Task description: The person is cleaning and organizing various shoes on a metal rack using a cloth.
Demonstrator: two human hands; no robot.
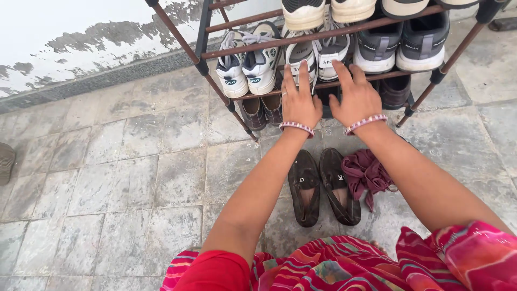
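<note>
Both hands reached forward to the shoe rack (215,54), each meeting one white sneaker of the pair on the middle rail. The left hand (299,102) lay flat on the heel of the left sneaker (299,54), fingers spread and extended, not closed round anything. The right hand (355,97) was likewise open, its fingertips touching the heel of the right sneaker (330,51). The sneakers sat side by side, heels toward the person and toes pointing away into the rack, so their long axes ran straight ahead from the hands; each hand was nearer its own shoe. Another white pair (246,64) stood just to the left on the same rail, and grey sneakers (401,46) to the right. On the stone floor (107,178) below the forearms lay dark slip-ons (323,186) with a maroon cloth (369,172) just beside them.
</note>
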